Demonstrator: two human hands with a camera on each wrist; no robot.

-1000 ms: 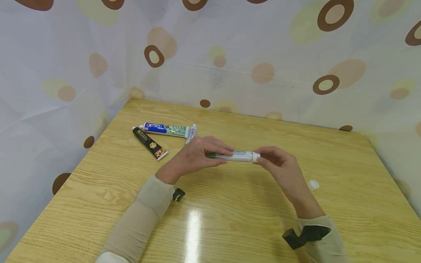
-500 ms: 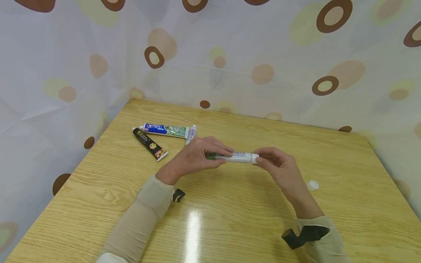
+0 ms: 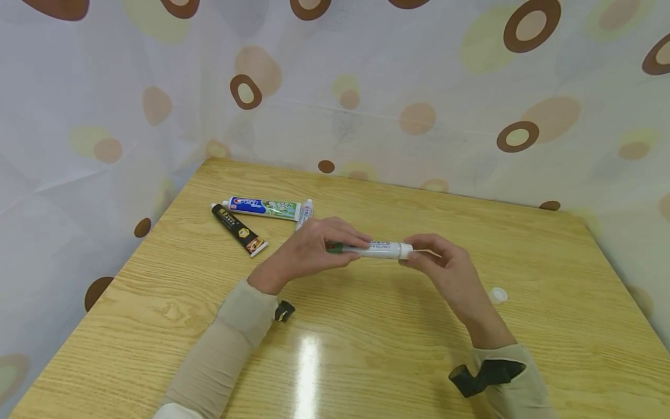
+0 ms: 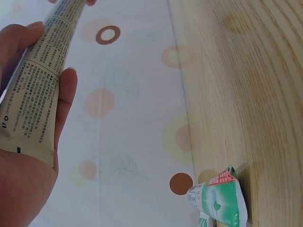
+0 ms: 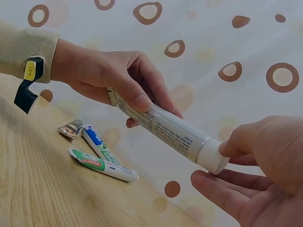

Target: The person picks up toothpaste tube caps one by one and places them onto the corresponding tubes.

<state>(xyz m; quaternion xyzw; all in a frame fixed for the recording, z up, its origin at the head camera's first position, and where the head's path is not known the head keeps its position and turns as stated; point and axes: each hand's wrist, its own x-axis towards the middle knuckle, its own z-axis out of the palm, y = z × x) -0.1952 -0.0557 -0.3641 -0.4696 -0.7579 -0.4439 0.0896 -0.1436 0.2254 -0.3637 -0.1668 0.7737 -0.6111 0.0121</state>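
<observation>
My left hand (image 3: 309,250) grips a white toothpaste tube (image 3: 384,250) by its body, above the table. The tube lies nearly level in the head view, its capped end toward the right. Fine print covers its back in the left wrist view, where the flat tail sits against the palm. At the other end my right hand (image 3: 450,267) pinches the white cap (image 5: 213,156) between thumb and fingers. Whether the cap is loose on the neck I cannot tell. The green tail section is partly hidden by my left hand in the head view.
Left of the hands lie a black tube (image 3: 239,230), a blue and green toothpaste tube (image 3: 264,208) and a white and green tube (image 5: 104,165). A small white round cap (image 3: 499,295) rests on the wooden table (image 3: 366,361) at right. Patterned cloth (image 3: 377,87) hangs behind.
Both hands stay almost in place. The right fingers shift slightly at the cap, and the tube's printed side turns a little.
</observation>
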